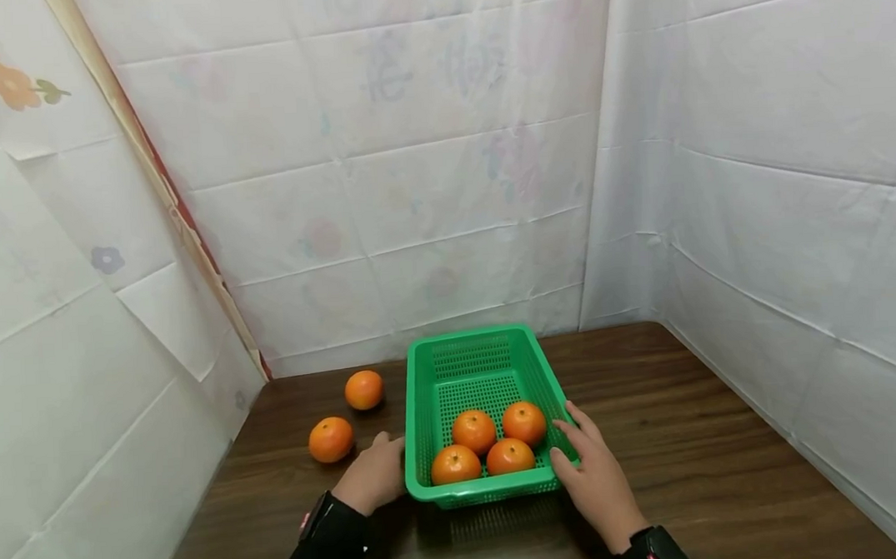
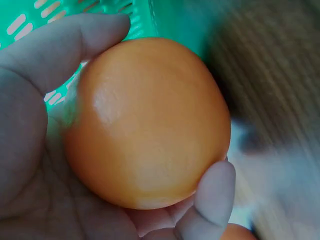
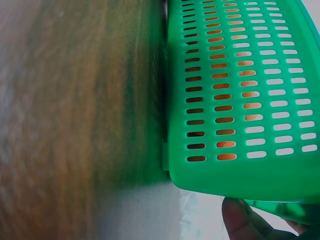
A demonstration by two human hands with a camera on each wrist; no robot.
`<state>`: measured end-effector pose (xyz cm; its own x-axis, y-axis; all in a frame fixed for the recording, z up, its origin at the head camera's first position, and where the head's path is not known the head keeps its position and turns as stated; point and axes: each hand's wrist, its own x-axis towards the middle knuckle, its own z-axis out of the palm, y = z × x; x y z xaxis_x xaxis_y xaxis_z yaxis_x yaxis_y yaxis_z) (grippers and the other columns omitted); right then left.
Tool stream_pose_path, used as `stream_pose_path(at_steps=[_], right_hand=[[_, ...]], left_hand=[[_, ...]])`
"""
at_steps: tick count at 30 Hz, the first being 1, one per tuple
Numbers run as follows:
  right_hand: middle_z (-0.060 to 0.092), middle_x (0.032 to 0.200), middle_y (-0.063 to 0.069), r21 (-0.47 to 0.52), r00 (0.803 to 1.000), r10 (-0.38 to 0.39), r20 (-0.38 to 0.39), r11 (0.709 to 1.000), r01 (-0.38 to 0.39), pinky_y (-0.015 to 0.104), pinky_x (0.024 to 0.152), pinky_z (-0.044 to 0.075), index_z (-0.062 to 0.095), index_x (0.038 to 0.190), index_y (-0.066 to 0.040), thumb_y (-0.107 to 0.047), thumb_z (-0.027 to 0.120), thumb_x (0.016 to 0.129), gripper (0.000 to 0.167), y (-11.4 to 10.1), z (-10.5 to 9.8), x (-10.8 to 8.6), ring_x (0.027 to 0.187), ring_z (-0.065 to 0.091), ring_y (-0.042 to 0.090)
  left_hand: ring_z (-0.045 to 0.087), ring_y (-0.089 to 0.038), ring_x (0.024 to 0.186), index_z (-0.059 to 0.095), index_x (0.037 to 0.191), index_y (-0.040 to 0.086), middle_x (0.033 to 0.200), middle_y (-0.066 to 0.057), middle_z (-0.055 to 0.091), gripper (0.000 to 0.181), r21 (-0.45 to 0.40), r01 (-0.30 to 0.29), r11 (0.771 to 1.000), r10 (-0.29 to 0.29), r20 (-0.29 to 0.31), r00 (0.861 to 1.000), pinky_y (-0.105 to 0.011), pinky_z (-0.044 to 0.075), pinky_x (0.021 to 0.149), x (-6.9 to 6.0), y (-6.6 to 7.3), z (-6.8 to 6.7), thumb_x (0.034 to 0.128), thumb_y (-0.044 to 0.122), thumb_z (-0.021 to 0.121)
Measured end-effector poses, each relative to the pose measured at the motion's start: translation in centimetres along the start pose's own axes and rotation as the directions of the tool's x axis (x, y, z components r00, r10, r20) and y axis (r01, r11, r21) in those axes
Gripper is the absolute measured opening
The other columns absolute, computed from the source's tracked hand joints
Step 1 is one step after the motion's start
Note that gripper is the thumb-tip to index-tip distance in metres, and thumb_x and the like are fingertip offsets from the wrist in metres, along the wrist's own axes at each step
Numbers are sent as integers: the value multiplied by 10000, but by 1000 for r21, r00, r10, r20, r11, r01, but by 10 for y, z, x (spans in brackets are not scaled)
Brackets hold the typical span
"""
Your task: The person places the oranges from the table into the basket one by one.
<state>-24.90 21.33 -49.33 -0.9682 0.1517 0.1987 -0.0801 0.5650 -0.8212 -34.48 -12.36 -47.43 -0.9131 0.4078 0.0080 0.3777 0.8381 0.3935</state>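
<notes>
I find the basket (image 1: pixel 421 397) on the bench (image 1: pixel 711 451), lower centre of the head view. It contains four oranges (image 1: pixel 473 431), grouped toward the bottom of the frame. Two loose oranges (image 1: pixel 331 440) rest on the bench at lower left, outside the basket. The left hand (image 1: pixel 374 476), at the basket's left wall, grips a further orange (image 2: pixel 150 120) between thumb and fingers; the left wrist view shows this orange mid-frame, just beside the green mesh. The right hand (image 1: pixel 593 477) touches the basket's right rim near the lower corner, fingers extended and spread. White cloth (image 1: pixel 413 156) hangs behind, across the upper frame.
</notes>
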Motion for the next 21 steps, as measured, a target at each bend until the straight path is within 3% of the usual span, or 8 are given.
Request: stream_pose_path(at_steps=[5, 10, 17, 21], right_hand=[[243, 1777, 54, 6, 1000, 6, 7, 1000, -6, 706, 1231, 447, 571, 1527, -64, -256, 602, 1084, 484, 1, 0, 0, 1603, 325, 403], [247, 1776, 65, -5, 1000, -1, 0, 1000, 1, 707, 1223, 454, 572, 1525, -62, -242, 602, 1084, 478, 1, 0, -1, 1597, 333, 409], [243, 1777, 55, -7, 1000, -7, 1, 1000, 7, 709, 1216, 459, 567, 1530, -69, -257, 598, 1088, 482, 0, -1, -1, 1598, 335, 403], [244, 1777, 59, -13, 1000, -10, 0, 1000, 10, 708, 1225, 451, 567, 1530, -63, -243, 603, 1086, 480, 0, 0, 1, 1599, 333, 403]], left_hand=[[560, -226, 904, 720, 1120, 293, 1036, -45, 647, 226, 36, -29, 999, 28, 29, 999, -361, 524, 644, -8, 4, -1, 932, 378, 812], [504, -209, 771, 727, 1212, 265, 958, -47, 557, 347, 23, -16, 1000, 15, 44, 999, -302, 449, 598, -16, 4, -3, 900, 350, 850], [544, -209, 753, 718, 1355, 191, 1024, -80, 562, 600, 66, 35, 997, -38, 43, 998, -324, 512, 648, -18, -3, -8, 799, 303, 915], [572, -199, 797, 707, 1378, 173, 1093, -96, 614, 631, 117, 37, 992, -44, 55, 998, -375, 586, 697, -14, -7, -12, 807, 342, 917]])
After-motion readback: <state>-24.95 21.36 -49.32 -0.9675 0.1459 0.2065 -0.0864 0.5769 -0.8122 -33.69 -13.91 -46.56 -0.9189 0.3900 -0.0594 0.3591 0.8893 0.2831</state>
